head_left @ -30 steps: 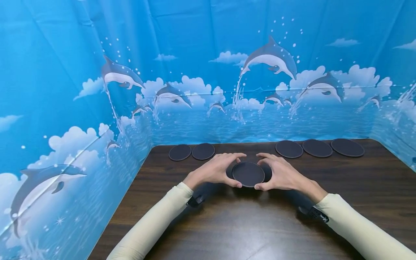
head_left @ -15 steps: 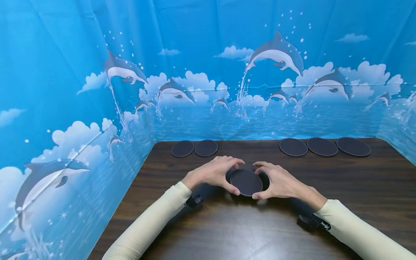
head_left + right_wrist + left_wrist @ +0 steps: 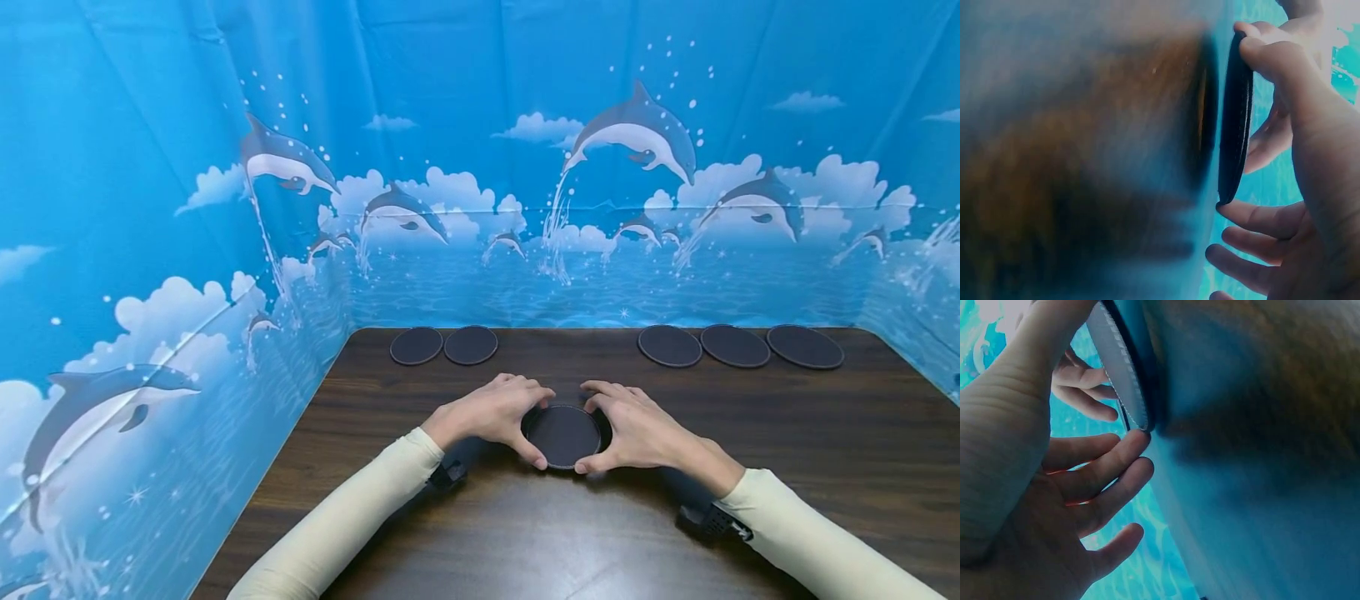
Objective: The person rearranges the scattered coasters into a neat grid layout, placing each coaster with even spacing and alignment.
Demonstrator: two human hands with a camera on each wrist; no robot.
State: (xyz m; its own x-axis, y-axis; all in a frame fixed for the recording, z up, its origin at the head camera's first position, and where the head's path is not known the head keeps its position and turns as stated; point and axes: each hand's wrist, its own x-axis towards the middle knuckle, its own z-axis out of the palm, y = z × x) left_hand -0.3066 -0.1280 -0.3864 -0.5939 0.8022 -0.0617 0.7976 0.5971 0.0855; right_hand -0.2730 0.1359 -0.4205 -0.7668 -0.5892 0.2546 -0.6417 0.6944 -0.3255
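A round black coaster (image 3: pixel 563 437) with pale stitching round its edge is between my two hands, in the middle of the table. My left hand (image 3: pixel 495 414) holds its left side, thumb at the near edge and fingers at the far edge. On the other side my right hand (image 3: pixel 643 428) grips it the same way. In the right wrist view the coaster (image 3: pixel 1235 119) shows edge-on, with a narrow gap between it and its reflection in the tabletop. The left wrist view shows fingertips (image 3: pixel 1138 442) right at the stitched rim of the coaster (image 3: pixel 1124 369).
Along the far edge of the dark wooden table (image 3: pixel 480 533) lie two black coasters at the left, one being the outer coaster (image 3: pixel 416 346). Three more lie in a row at the right, including a middle coaster (image 3: pixel 735 346). A dolphin-print curtain (image 3: pixel 465 167) hangs behind.
Both hands have brought the coaster toward the near side of the table and slightly left, keeping their hold. The coasters along the far edge stay where they were.
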